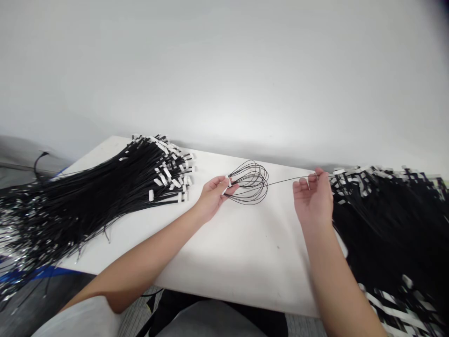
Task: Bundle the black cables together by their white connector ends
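My left hand (213, 196) is closed on a white connector (227, 183) above the middle of the table. From that connector several thin black wires (250, 181) bow out in loops to the right. One single wire (286, 180) runs nearly straight from the loops to my right hand (314, 199). Its thumb and forefinger pinch that wire, while the other fingers are curled with the palm showing. Just beyond my right fingertips lie the white connectors of the right-hand cable pile. The wire's far end is hidden at my fingers.
A large bundle of black cables (94, 187) with white connectors lies on the left of the white table (245, 262), its loose ends hanging past the edge. Another black cable pile (396, 224) covers the right end. A pale wall (224, 75) stands behind.
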Motion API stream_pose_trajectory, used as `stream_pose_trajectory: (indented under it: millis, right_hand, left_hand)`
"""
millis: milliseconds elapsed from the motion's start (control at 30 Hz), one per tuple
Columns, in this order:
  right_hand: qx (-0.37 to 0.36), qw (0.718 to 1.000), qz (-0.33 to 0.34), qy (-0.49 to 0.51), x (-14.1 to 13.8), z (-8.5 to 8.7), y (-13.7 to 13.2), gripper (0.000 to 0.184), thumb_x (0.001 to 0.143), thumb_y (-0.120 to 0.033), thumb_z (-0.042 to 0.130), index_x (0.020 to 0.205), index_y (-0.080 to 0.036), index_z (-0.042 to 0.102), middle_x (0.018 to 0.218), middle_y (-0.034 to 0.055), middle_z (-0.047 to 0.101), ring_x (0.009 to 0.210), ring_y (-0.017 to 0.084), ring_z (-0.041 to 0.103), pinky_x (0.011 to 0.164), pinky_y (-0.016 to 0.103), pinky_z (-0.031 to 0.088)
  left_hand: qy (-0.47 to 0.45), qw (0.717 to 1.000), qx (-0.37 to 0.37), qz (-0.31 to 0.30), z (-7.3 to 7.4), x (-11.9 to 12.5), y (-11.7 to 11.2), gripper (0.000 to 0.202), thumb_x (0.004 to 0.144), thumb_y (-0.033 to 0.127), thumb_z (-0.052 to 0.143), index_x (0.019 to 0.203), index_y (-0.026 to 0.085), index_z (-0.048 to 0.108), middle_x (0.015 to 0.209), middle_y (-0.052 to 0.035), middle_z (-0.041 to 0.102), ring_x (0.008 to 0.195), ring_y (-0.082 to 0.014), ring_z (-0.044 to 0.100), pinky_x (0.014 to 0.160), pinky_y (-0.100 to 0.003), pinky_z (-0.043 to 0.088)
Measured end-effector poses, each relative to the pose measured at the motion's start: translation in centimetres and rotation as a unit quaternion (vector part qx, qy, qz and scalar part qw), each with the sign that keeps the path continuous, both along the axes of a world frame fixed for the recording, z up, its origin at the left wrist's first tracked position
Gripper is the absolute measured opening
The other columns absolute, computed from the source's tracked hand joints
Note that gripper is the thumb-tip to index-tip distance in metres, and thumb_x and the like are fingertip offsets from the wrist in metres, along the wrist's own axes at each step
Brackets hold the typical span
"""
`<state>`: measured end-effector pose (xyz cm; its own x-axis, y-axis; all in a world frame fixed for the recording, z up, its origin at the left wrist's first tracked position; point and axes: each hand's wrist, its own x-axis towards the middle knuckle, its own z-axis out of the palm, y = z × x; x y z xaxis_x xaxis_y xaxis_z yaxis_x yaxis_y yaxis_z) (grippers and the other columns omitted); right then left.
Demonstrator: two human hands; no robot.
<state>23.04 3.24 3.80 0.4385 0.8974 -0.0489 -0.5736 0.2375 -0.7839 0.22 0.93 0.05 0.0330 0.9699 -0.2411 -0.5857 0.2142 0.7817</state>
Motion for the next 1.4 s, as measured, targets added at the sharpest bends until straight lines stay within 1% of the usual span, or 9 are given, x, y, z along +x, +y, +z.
stream_pose_trajectory:
  millis: [67,133,267,433,533,633,1000,1300,1400]
  right_hand:
    - [0.012,0.999,0.0,0.037,0.6,0.1,0.3,0.029,0.072,-0.044,0.062,0.09,-0.023,0.057,0.073,-0.0062,0.049,0.063,0.003,0.053,0.063,0.019,0.05]
    - [0.013,0.999,0.03,0.039,0.7,0.3,0.2,0.029,0.071,-0.042,0.064,0.092,-0.023,0.057,0.069,-0.007,0.047,0.056,0.002,0.049,0.054,0.015,0.046]
    - [-0.026,0.986,0.119,-0.117,-0.6,0.2,-1.0,0.03,0.068,-0.034,0.068,0.094,-0.022,0.06,0.06,-0.0071,0.046,0.039,0.001,0.034,0.034,0.014,0.027]
    - [-0.018,0.887,0.215,-0.409,-3.6,-0.8,-3.2,0.014,0.068,-0.029,0.066,0.073,-0.016,0.064,0.061,-0.0002,0.055,0.048,0.006,0.041,0.041,0.019,0.03]
    - [0.031,0.829,0.197,-0.522,-4.8,-1.3,-4.1,0.01,0.072,-0.026,0.061,0.068,-0.017,0.063,0.059,-0.0009,0.055,0.051,0.007,0.041,0.047,0.021,0.034]
    - [0.074,0.802,0.156,-0.571,-5.3,-1.4,-4.4,0.01,0.072,-0.024,0.058,0.066,-0.018,0.062,0.056,-0.002,0.052,0.051,0.008,0.041,0.048,0.021,0.036]
    - [0.092,0.782,0.141,-0.6,-5.2,-1.2,-4.3,0.011,0.074,-0.022,0.056,0.065,-0.019,0.062,0.056,-0.002,0.051,0.051,0.009,0.041,0.049,0.022,0.037]
    - [0.034,0.825,0.213,-0.522,-4.8,-1.5,-4.0,0.014,0.075,-0.03,0.056,0.072,-0.018,0.063,0.062,0.0002,0.056,0.052,0.01,0.045,0.046,0.021,0.038]
    - [0.036,0.825,0.224,-0.517,-4.8,-1.5,-3.9,0.015,0.077,-0.031,0.055,0.074,-0.018,0.062,0.065,0.0006,0.057,0.054,0.01,0.046,0.048,0.021,0.038]
  left_hand:
    - [-0.002,1.0,0.0,0.001,0.1,0.0,0.0,0.022,0.07,0.027,0.066,0.084,0.013,0.057,0.087,-0.0054,0.063,0.088,-0.0182,0.063,0.089,-0.032,0.045]
    - [-0.004,1.0,0.0,0.004,0.2,0.0,-0.1,0.021,0.069,0.027,0.066,0.083,0.013,0.057,0.088,-0.0053,0.063,0.088,-0.0182,0.063,0.088,-0.032,0.045]
    - [-0.004,1.0,-0.004,0.011,0.5,0.1,-0.1,0.021,0.068,0.025,0.068,0.082,0.013,0.057,0.089,-0.0052,0.063,0.086,-0.0179,0.063,0.088,-0.032,0.046]
    - [0.009,1.0,0.015,0.003,0.4,0.3,-0.3,0.024,0.068,0.027,0.067,0.085,0.014,0.057,0.09,-0.0053,0.064,0.085,-0.0173,0.063,0.091,-0.035,0.043]
    - [0.025,0.999,0.029,-0.005,0.3,0.3,-0.5,0.025,0.068,0.03,0.067,0.086,0.015,0.057,0.09,-0.0054,0.064,0.083,-0.0175,0.064,0.091,-0.038,0.042]
    - [0.044,0.998,0.038,-0.012,0.4,0.4,-0.7,0.026,0.068,0.031,0.067,0.086,0.015,0.056,0.09,-0.0056,0.065,0.081,-0.017,0.064,0.09,-0.04,0.042]
    - [0.083,0.994,0.066,-0.035,0.5,0.5,-1.0,0.024,0.07,0.031,0.065,0.086,0.016,0.058,0.088,-0.0059,0.065,0.082,-0.0178,0.064,0.085,-0.034,0.045]
    - [0.076,0.992,0.091,-0.041,0.8,0.6,-1.1,0.024,0.068,0.03,0.066,0.085,0.015,0.059,0.084,-0.0058,0.066,0.08,-0.0172,0.063,0.085,-0.034,0.046]
    - [0.08,0.991,0.099,-0.049,1.0,0.7,-1.2,0.022,0.068,0.029,0.066,0.083,0.014,0.059,0.082,-0.0054,0.066,0.081,-0.0169,0.063,0.087,-0.036,0.045]
